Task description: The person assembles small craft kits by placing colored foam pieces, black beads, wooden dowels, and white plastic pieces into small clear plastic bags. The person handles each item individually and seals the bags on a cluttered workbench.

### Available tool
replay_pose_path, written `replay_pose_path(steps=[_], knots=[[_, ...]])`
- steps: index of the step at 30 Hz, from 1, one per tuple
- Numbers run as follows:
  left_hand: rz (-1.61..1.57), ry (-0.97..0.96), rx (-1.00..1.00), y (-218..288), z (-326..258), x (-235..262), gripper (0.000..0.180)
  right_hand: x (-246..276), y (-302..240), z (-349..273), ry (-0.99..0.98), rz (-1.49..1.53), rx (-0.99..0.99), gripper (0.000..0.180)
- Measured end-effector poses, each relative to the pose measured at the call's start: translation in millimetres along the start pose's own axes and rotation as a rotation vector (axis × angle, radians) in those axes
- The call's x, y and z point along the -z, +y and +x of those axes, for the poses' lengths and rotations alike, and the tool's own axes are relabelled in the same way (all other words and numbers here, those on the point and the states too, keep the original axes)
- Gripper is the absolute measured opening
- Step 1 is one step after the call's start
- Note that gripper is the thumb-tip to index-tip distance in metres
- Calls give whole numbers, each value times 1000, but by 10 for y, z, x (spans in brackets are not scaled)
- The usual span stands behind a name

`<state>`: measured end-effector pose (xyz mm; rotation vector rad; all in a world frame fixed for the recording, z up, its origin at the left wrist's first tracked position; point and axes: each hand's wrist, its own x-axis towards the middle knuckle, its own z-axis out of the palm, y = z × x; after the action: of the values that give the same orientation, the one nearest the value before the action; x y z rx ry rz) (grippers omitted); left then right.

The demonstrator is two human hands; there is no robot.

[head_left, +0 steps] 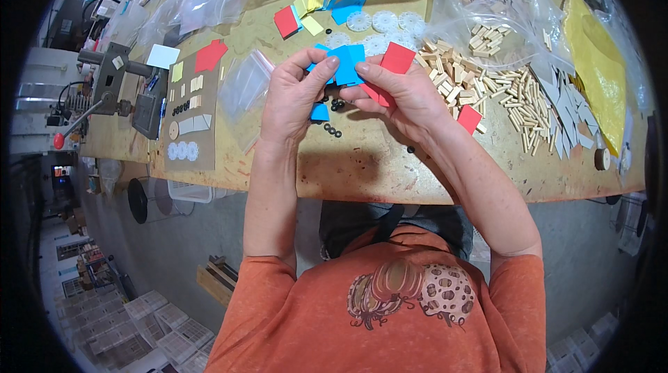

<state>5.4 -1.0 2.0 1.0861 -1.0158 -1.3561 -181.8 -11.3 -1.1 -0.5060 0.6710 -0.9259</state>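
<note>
Cards in blue lie between left fingers and right fingers.

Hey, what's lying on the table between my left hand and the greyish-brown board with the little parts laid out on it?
In the head view, a clear plastic bag lies between your left hand and the board.

Single head view: left fisheye of the worn pair, looking steeply down and forward. Hands close, above centre; orange shirt fills lower middle; desk spans upper half, edges bowing. Corners black.
</note>
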Motion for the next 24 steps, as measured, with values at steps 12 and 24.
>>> replay_pose_path(steps=[12, 24], knots=[[-59, -71, 50, -8, 12, 39, 9, -6, -15, -7, -7, -46, 17, 27], [85, 39, 2, -14, 9, 4, 12, -20, -73, 19, 145, -168, 121, 26]])
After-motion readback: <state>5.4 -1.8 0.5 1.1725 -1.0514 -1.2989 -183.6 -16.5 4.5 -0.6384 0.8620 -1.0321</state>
